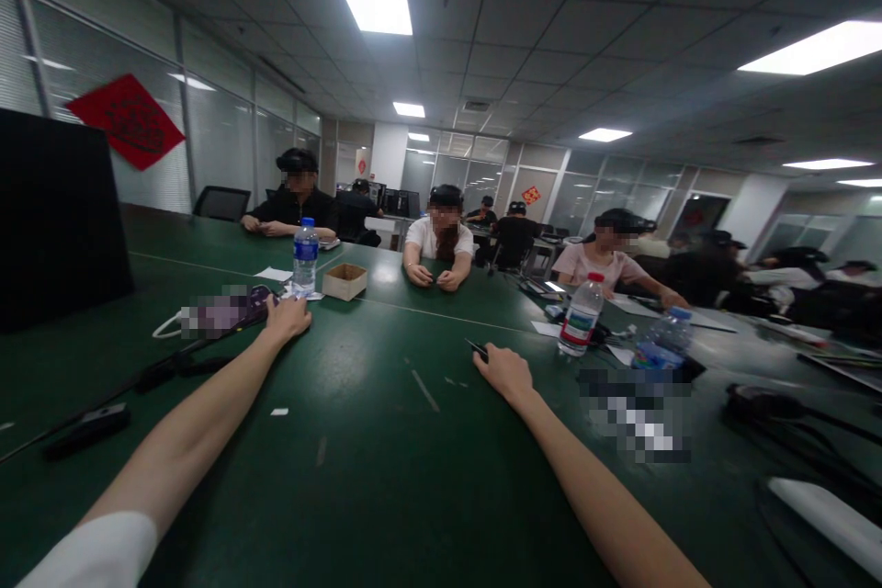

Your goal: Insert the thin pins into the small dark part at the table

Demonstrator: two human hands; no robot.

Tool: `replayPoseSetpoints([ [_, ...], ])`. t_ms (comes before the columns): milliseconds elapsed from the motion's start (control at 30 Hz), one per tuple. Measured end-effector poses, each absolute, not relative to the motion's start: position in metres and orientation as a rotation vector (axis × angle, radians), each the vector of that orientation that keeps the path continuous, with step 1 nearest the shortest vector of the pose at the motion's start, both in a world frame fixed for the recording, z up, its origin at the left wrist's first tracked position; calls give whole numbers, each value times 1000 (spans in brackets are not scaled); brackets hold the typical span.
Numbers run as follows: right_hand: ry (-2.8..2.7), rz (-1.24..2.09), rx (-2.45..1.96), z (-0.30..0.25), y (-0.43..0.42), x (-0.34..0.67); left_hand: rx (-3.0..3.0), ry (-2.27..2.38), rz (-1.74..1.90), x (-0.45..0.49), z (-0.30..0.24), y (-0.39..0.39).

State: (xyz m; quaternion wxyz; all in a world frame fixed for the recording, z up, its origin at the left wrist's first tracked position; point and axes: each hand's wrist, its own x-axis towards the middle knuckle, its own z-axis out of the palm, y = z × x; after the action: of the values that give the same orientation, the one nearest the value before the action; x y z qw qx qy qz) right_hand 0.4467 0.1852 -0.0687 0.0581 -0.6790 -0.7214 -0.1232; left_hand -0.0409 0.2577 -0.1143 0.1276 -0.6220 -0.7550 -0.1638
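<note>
Right hand (pixel 506 374) is clasping a small dark object (pixel 476 348), its slim end pointing forward-left over the desk (pixel 386 478); the left hand (pixel 288 320) is resting near the blue-capped bottle (pixel 305 255), its grip unclear.

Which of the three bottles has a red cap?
The middle bottle, right of the right hand; the leftmost bottle and rightmost bottle are blue-capped.
</note>
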Motion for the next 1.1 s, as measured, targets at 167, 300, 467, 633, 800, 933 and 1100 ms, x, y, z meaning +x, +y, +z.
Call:
replayPoseSetpoints([
  [167, -2196, -360, -2048, -68, 186, 447, -1795, -2195, -482, -40, -113, 257],
  [300, -2196, -322, -2075, -66, 184, 445, -1806, -2189, -478, -39, -112, 255],
  [467, -2204, -284, -2081, -63, 181, 444, -1796, -2181, -506, -39, -112, 255],
  [633, -2219, -246, -2043, -62, 182, 445, -1838, -2206, -496, -40, -112, 256],
  [800, -2214, -272, -2039, -66, 185, 446, -1824, -2229, -510, -38, -111, 255],
  [933, -2187, -319, -2067, -70, 188, 447, -1831, -2245, -510, -37, -109, 253],
  [1100, -2209, -329, -2021, -70, 189, 449, -1831, -2205, -509, -36, -109, 252],
])
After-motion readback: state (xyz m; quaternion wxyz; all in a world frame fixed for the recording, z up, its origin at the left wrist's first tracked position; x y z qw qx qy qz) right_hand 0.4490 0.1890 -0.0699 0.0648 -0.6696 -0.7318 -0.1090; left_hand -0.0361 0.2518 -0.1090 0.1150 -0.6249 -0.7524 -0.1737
